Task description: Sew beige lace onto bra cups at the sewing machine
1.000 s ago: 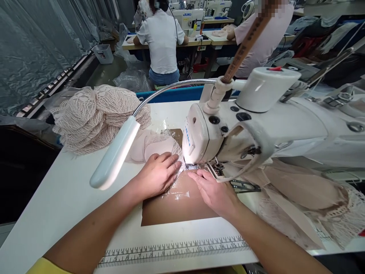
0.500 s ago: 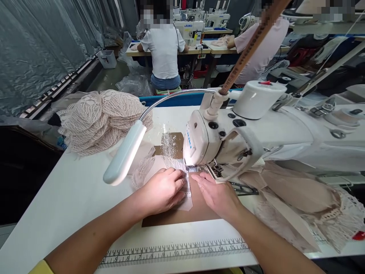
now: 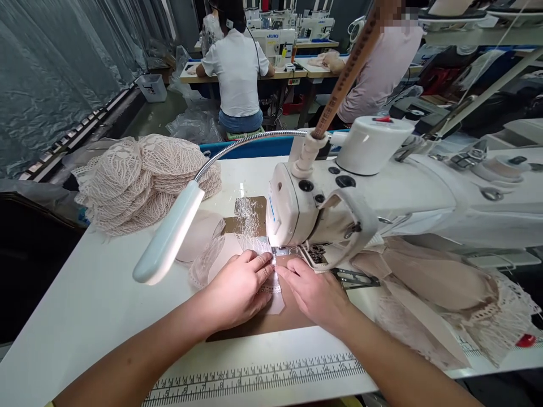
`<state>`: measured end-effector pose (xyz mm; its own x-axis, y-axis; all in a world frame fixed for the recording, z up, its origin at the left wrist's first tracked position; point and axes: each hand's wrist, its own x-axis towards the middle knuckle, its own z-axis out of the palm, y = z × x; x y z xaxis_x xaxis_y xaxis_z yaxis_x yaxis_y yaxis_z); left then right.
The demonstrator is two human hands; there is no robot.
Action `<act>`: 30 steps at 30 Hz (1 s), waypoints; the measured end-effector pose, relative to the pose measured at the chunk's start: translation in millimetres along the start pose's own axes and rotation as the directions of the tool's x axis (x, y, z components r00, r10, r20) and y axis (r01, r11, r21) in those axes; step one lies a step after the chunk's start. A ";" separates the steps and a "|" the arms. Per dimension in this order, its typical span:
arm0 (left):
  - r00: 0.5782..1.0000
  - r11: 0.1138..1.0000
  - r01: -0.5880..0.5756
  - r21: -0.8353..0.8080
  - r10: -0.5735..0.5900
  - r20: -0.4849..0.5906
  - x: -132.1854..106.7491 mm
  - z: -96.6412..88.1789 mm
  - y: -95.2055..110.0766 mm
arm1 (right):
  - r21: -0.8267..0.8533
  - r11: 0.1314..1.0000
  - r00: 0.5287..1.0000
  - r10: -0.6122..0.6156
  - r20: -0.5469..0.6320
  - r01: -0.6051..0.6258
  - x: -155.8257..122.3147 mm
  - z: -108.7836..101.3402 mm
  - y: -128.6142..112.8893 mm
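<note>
Just in front of the white sewing machine [image 3: 382, 198], the pale beige lace-trimmed fabric piece [image 3: 276, 295] lies flat on the white bench [image 3: 85, 294]. The left hand [image 3: 240, 285] presses it down, grip open and flat. The right hand [image 3: 314, 291], grip also open, touches its edge with its fingertips.

Sewing machine head [image 3: 292, 209] blocks ahead, lamp [image 3: 167, 240] overhangs left; passage lies over the near-left table [image 3: 85, 305].

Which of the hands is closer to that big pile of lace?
Left. The left hand rests to the right of the lace pile; the right hand sits farther right, beyond it.
</note>
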<state>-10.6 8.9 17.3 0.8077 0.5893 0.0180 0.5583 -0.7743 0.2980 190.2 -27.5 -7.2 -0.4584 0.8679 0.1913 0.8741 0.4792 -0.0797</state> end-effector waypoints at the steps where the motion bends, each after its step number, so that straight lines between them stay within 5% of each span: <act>1: 1.000 1.000 -0.003 -0.007 0.003 0.001 0.3 -1.0 0.1 | -0.003 1.000 1.000 0.001 -0.010 -0.001 0.3 -0.3 -0.4; 30: 0.997 0.997 -0.010 0.081 0.015 -0.070 3.8 4.9 -11.6 | 0.108 0.993 0.996 -0.038 -0.086 0.047 -6.6 2.2 4.0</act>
<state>-13.1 19.0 9.2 0.8011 0.5919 0.0891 0.5638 -0.7961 0.2199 196.3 -31.1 -10.9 -0.4755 0.8346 0.2780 0.8291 0.5309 -0.1756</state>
